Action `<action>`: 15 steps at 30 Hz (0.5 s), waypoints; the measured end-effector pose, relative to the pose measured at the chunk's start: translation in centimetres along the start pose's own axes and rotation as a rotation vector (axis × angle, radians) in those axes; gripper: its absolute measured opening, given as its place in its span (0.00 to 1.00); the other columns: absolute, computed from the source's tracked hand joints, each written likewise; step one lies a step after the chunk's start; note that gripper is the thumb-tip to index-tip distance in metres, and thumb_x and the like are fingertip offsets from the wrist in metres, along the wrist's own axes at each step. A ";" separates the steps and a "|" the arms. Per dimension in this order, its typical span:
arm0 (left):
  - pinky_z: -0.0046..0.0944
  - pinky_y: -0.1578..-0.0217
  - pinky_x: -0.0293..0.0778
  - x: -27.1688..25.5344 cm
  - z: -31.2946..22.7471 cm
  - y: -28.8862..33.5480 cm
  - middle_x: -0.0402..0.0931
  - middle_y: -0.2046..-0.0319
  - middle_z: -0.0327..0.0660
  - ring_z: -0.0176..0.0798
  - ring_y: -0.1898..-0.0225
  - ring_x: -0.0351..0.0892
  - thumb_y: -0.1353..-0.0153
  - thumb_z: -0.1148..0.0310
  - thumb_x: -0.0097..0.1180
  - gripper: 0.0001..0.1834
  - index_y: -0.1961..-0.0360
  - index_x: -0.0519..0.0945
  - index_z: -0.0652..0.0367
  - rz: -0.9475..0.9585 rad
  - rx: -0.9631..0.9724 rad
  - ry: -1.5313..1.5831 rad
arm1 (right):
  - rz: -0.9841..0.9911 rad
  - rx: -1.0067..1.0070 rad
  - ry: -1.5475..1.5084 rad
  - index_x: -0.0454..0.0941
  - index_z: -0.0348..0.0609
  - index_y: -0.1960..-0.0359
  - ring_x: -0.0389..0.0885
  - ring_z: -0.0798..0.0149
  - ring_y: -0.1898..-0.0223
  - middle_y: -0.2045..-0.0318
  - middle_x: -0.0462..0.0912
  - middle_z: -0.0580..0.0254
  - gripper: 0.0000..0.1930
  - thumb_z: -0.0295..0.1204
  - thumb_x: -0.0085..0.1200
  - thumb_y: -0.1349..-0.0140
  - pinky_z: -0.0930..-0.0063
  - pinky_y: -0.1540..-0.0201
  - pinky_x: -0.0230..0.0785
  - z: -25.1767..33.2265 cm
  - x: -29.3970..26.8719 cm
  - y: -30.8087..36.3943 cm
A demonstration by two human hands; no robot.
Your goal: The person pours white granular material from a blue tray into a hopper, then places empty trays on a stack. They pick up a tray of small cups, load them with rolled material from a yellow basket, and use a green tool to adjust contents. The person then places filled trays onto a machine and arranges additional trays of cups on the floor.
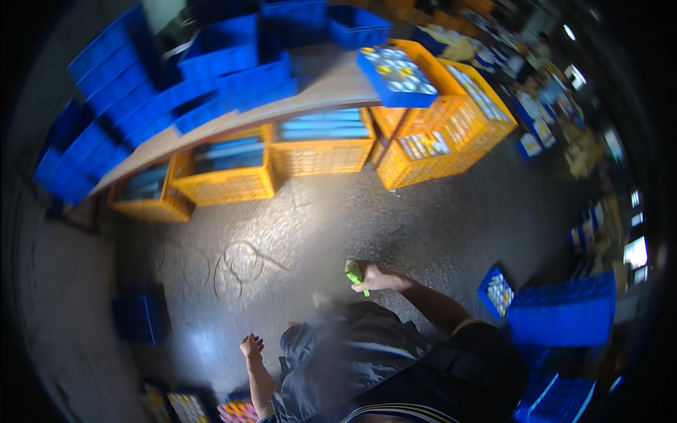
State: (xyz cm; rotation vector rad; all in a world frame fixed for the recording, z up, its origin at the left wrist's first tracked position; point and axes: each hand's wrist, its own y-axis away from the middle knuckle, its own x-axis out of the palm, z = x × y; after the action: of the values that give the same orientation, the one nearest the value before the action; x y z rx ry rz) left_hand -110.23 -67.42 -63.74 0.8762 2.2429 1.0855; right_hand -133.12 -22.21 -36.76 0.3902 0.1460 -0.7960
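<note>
My right hand is closed around a small, bright green hand tool, held out over the floor in front of my body. Its ends stick out of my fist, but its exact kind does not show. Lower and to the left hangs my left hand, its fingers loosely bent and apart, with nothing visible in it. Neither hand touches any crate or the bench.
A long bench carries stacked blue bins. Yellow crates stand beneath it, holding blue pieces; more yellow crates sit at its right end. Blue crates lie right. A loose cord lies on the floor.
</note>
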 end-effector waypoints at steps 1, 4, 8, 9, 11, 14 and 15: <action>0.44 0.74 0.77 2.8 -3.0 -0.4 0.78 0.59 0.47 0.48 0.69 0.82 0.34 0.61 0.52 0.20 0.45 0.71 0.61 0.038 0.042 -0.050 | -0.029 0.066 -0.195 0.71 0.46 0.70 0.73 0.71 0.71 0.75 0.73 0.69 0.11 0.23 0.63 0.49 0.72 0.67 0.67 -1.7 -1.6 0.7; 0.41 0.77 0.77 12.9 -10.8 -1.4 0.79 0.62 0.45 0.45 0.72 0.83 0.35 0.63 0.54 0.16 0.51 0.73 0.61 0.151 0.121 -0.232 | -0.124 -0.055 -0.367 0.69 0.47 0.69 0.72 0.75 0.70 0.73 0.73 0.72 0.12 0.22 0.63 0.48 0.72 0.64 0.68 -7.2 -6.9 1.6; 0.43 0.75 0.78 28.2 -18.7 -3.3 0.78 0.57 0.46 0.48 0.68 0.84 0.38 0.62 0.53 0.19 0.48 0.73 0.61 0.284 -0.008 -0.486 | -0.399 0.274 -0.376 0.73 0.46 0.66 0.74 0.74 0.67 0.72 0.75 0.70 0.10 0.22 0.62 0.46 0.71 0.62 0.71 -11.2 -12.7 2.1; 0.43 0.73 0.79 33.1 -20.4 -4.1 0.78 0.56 0.46 0.48 0.66 0.84 0.37 0.62 0.53 0.20 0.47 0.72 0.60 0.375 0.040 -0.490 | -0.423 0.374 -0.170 0.74 0.46 0.65 0.75 0.73 0.67 0.71 0.75 0.70 0.10 0.21 0.61 0.45 0.71 0.61 0.72 -11.5 -14.4 1.9; 0.44 0.70 0.80 42.3 -23.4 -4.9 0.78 0.55 0.47 0.49 0.64 0.84 0.36 0.62 0.54 0.20 0.45 0.72 0.59 0.489 0.096 -0.533 | -0.352 0.370 -0.255 0.73 0.45 0.65 0.75 0.73 0.67 0.71 0.75 0.70 0.10 0.20 0.61 0.45 0.72 0.62 0.73 -12.0 -18.9 2.1; 0.45 0.62 0.82 57.8 -27.7 -3.5 0.77 0.53 0.45 0.48 0.59 0.83 0.34 0.62 0.54 0.21 0.43 0.70 0.58 0.916 0.188 -0.372 | -0.515 0.389 -0.410 0.72 0.45 0.67 0.75 0.73 0.67 0.72 0.74 0.70 0.10 0.19 0.61 0.46 0.72 0.65 0.73 -11.5 -25.2 0.8; 0.45 0.60 0.82 63.8 -28.8 -1.9 0.77 0.53 0.45 0.48 0.57 0.83 0.33 0.62 0.54 0.21 0.42 0.70 0.57 1.031 0.182 -0.333 | -0.505 0.317 -0.349 0.72 0.45 0.67 0.75 0.73 0.68 0.72 0.74 0.70 0.11 0.19 0.61 0.46 0.72 0.65 0.73 -11.2 -27.7 0.2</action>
State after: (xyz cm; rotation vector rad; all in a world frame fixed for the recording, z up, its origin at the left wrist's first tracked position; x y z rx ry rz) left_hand -172.81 -36.32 -58.82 2.2279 1.5783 0.9910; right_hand -152.00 0.76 -39.46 0.5144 -0.2211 -1.3810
